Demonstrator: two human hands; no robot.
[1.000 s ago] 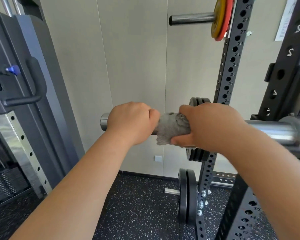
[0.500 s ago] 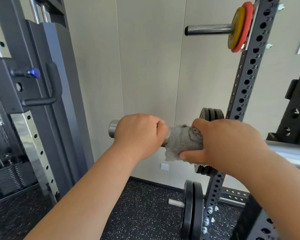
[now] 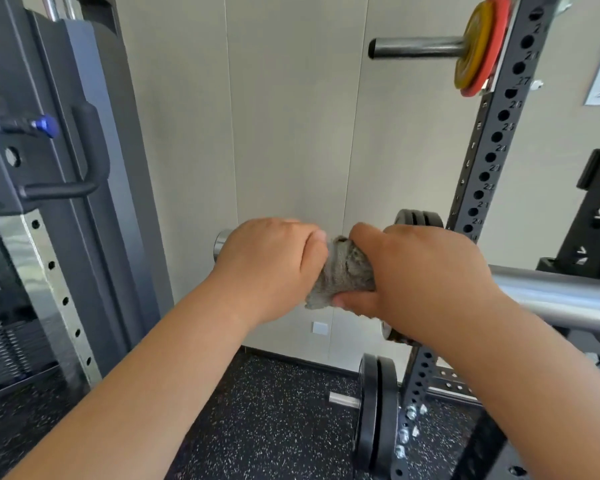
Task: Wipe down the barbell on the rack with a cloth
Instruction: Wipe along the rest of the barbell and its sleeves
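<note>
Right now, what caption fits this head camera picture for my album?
The left hand grips the barbell near its end while the right hand wraps a cloth round it.

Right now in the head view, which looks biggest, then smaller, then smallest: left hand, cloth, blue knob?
1. left hand
2. cloth, partly hidden by the right hand
3. blue knob
The hands and cloth are nearest the camera, so real sizes are unsure.
</note>
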